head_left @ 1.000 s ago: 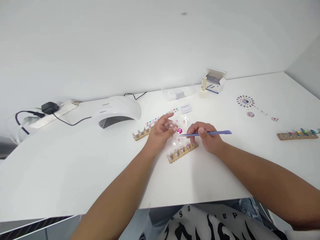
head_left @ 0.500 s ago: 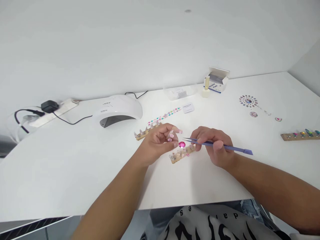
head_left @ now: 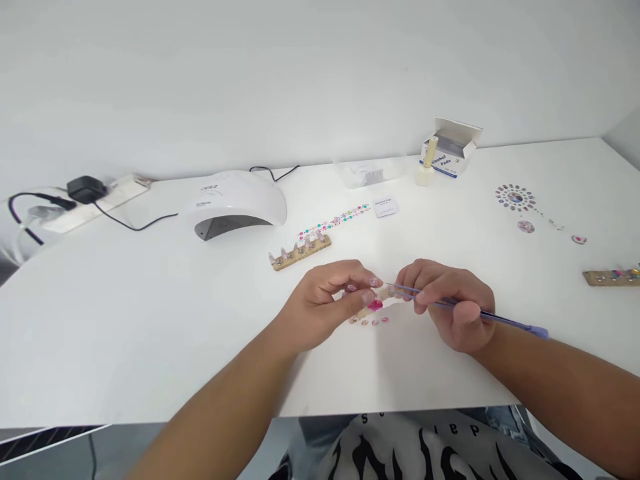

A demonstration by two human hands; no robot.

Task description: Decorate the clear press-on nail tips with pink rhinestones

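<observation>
My left hand (head_left: 330, 300) is closed, thumb and index finger nearly together, with a bright pink faceted gem (head_left: 375, 305) just under the thumb tip. The gem seems to be held there, and whatever else the fingers grip is too small or hidden to make out. In my right hand (head_left: 453, 303) is a pair of blue-purple tweezers (head_left: 515, 324), their fine tips pointing left, close to the left fingertips. Below the hands lies a nail display stand (head_left: 393, 291), partly covered by the left hand. Several small pink round decorations (head_left: 375, 323) sit in front of it.
Another nail stand (head_left: 303, 253) and a strip of coloured stickers (head_left: 335, 221) lie beyond my left hand. A white nail lamp (head_left: 240, 200) stands to the left. Behind are a bottle (head_left: 426, 167) and an alcohol pads box (head_left: 450, 157). A third stand (head_left: 613, 277) is far right.
My left thumb and index finger have closed toward each other, and the hand is turned lower with the pink gem. The tweezer tips are nearer the left fingertips. The whole view has shifted slightly.
</observation>
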